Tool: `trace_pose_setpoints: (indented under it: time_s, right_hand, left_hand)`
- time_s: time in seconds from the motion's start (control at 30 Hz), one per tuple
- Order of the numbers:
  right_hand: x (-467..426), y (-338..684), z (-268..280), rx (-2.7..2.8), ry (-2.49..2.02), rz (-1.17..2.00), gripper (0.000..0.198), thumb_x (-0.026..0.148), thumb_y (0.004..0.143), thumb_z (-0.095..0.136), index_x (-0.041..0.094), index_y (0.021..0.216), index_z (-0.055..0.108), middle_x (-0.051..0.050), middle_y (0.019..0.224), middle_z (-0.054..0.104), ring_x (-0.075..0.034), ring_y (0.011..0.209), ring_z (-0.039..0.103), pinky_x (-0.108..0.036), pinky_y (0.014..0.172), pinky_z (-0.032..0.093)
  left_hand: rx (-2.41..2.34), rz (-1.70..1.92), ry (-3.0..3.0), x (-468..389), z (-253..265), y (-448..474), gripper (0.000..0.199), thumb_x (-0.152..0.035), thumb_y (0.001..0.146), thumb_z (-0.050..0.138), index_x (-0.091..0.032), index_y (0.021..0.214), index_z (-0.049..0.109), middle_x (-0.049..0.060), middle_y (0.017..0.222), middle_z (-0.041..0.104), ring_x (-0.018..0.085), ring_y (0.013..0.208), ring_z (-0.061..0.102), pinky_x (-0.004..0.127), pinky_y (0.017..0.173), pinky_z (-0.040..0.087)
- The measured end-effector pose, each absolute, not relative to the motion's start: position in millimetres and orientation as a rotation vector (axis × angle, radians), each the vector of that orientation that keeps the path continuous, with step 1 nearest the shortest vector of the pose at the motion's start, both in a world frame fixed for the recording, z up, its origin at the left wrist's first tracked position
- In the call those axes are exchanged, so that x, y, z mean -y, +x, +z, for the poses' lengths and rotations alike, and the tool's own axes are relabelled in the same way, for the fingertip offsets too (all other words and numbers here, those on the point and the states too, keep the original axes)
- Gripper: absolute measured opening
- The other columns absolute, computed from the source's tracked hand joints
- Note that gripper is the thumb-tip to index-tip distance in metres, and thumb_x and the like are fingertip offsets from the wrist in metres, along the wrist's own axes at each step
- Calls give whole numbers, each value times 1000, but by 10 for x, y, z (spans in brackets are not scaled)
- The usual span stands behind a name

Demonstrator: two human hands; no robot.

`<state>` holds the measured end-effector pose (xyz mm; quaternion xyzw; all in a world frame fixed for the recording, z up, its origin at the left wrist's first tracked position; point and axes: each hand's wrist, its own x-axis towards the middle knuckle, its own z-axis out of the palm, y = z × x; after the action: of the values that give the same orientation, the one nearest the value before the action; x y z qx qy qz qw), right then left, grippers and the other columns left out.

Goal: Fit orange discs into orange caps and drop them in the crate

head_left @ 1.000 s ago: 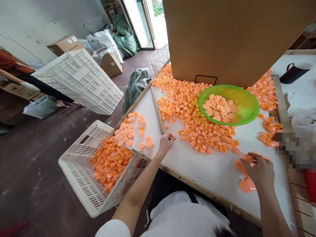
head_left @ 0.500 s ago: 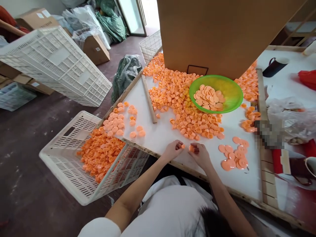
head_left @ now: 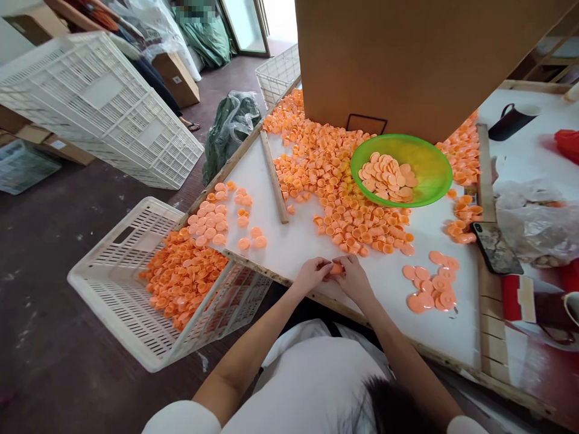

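Item held: one small orange cap [head_left: 336,269], pinched between my left hand [head_left: 312,274] and right hand [head_left: 355,278], fingers of both closed on it, just above the near edge of the white bench [head_left: 316,238]. Loose cap heap [head_left: 344,199] further back; green bowl [head_left: 434,166] of flat discs behind it. White crate [head_left: 136,301] of caps at my left.

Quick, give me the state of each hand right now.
Left hand: closed, fingers pinching the small orange piece.
Right hand: closed on the same orange piece, meeting the left at the table edge.
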<state>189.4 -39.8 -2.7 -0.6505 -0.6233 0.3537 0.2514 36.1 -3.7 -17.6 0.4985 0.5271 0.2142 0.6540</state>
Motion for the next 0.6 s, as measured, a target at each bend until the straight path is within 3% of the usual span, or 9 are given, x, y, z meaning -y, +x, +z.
trace_pose_setpoints:
  time_s: [0.2,0.6]
  right_hand:
    - [339,1891,-60,1785,-1743,930,22,15,75,59,19,96,59,-5,100,52,-17,86,56,-30,76,48]
    - [299,1948,-50,1743,-1708,979,23,27,73,68,23,96,68,-4,92,58,-18,84,57,-31,74,46]
  left_hand:
    - [-1254,430,1044,-2,-167,414,16,-25,75,65,-12,82,60,1,65,64,11,54,59,26,57,52]
    - [-1319,279,1140,-146,-66,455,8,-14,70,64,-13,71,56,-1,55,59,12,50,59,23,51,50]
